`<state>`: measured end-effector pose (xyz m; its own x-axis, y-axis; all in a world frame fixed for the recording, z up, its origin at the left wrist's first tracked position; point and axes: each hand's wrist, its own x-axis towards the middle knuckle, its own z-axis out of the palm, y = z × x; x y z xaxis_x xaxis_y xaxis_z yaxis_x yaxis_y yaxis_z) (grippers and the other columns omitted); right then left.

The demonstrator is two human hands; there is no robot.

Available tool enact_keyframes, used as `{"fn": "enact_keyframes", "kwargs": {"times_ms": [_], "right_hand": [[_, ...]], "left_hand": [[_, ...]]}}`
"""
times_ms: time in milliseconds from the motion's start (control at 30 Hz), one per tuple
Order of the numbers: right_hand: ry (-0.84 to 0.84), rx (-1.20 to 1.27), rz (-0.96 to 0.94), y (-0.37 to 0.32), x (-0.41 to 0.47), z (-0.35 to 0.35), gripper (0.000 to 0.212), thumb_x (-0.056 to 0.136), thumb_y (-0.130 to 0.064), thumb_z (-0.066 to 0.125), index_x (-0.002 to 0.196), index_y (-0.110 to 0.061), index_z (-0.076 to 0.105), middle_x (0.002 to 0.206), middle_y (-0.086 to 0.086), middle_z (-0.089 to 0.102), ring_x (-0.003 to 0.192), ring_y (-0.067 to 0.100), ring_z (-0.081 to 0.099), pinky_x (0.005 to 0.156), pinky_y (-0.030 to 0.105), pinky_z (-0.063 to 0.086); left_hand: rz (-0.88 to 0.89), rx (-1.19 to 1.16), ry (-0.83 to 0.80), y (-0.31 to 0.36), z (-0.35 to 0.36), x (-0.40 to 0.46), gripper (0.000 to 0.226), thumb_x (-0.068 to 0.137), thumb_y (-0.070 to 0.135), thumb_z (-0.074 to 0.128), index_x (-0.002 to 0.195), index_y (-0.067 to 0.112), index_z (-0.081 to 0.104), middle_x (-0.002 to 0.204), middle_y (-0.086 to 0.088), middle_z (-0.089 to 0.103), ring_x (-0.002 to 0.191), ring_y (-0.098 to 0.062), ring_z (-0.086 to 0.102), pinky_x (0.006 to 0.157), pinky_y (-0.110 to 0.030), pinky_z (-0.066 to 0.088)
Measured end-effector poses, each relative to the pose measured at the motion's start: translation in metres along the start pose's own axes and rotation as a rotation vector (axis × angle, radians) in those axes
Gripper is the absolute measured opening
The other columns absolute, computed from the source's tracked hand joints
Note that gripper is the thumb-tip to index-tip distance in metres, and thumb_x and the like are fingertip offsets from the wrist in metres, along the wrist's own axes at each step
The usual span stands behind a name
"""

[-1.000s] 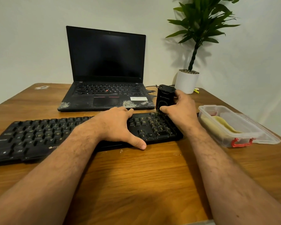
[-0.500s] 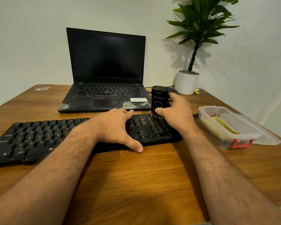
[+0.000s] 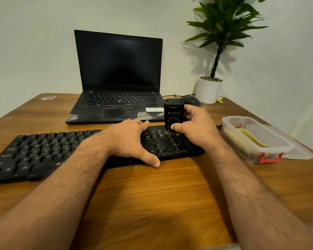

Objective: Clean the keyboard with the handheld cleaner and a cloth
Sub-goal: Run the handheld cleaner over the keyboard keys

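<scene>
Now right hand [image 3: 195, 129] grips one cleaner [image 3: 173, 114] on one keyboard [image 3: 43, 152]; left hand [image 3: 130, 141] lies flat, empty.

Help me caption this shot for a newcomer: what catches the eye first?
Two bare forearms reach in from below. The right hand stands a black handheld cleaner on the right end of the black keyboard; the left hand presses the keyboard's middle. An open laptop sits behind.

— How is the light?
— Warm and rather dim; the plant [image 3: 224, 29] throws a soft shadow on the wall.
— Sharpness?
— Slightly soft overall; wide-angle bending bows the bench [image 3: 170, 195] edges.
</scene>
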<state>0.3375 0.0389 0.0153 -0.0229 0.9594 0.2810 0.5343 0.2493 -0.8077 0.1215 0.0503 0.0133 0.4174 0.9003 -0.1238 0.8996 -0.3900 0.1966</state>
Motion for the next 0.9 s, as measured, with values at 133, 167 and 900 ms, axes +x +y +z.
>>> {"fn": "enact_keyframes", "kwargs": {"times_ms": [133, 167, 900], "right_hand": [[-0.066, -0.014, -0.046, -0.002, -0.003, -0.003, 0.051, 0.075, -0.006, 0.081, 0.118, -0.033, 0.07, 0.099, -0.017, 0.075, 0.089, -0.005, 0.069, 0.07, 0.01, 0.053], [-0.071, -0.025, -0.058, -0.003, -0.003, -0.002, 0.052, 0.075, -0.006, 0.081, 0.118, -0.033, 0.07, 0.098, -0.018, 0.074, 0.089, -0.006, 0.068, 0.068, 0.008, 0.052], [0.179, 0.036, 0.147, 0.006, 0.002, -0.016, 0.054, 0.075, -0.005, 0.082, 0.122, -0.025, 0.065, 0.109, -0.007, 0.072, 0.097, 0.01, 0.068, 0.076, 0.023, 0.053]], "left_hand": [[0.014, 0.0, 0.006, -0.001, 0.001, -0.001, 0.15, 0.04, 0.091, 0.07, 0.161, 0.022, 0.015, 0.16, 0.007, 0.029, 0.144, -0.017, 0.031, 0.118, -0.047, 0.034], [0.015, 0.0, 0.005, -0.001, 0.001, -0.001, 0.148, 0.042, 0.09, 0.071, 0.161, 0.022, 0.015, 0.16, 0.007, 0.029, 0.144, -0.017, 0.031, 0.118, -0.047, 0.034], [0.029, -0.043, -0.014, 0.005, -0.002, -0.006, 0.135, 0.045, 0.083, 0.073, 0.159, 0.041, 0.013, 0.155, 0.009, 0.031, 0.142, -0.018, 0.03, 0.116, -0.05, 0.034]]}}
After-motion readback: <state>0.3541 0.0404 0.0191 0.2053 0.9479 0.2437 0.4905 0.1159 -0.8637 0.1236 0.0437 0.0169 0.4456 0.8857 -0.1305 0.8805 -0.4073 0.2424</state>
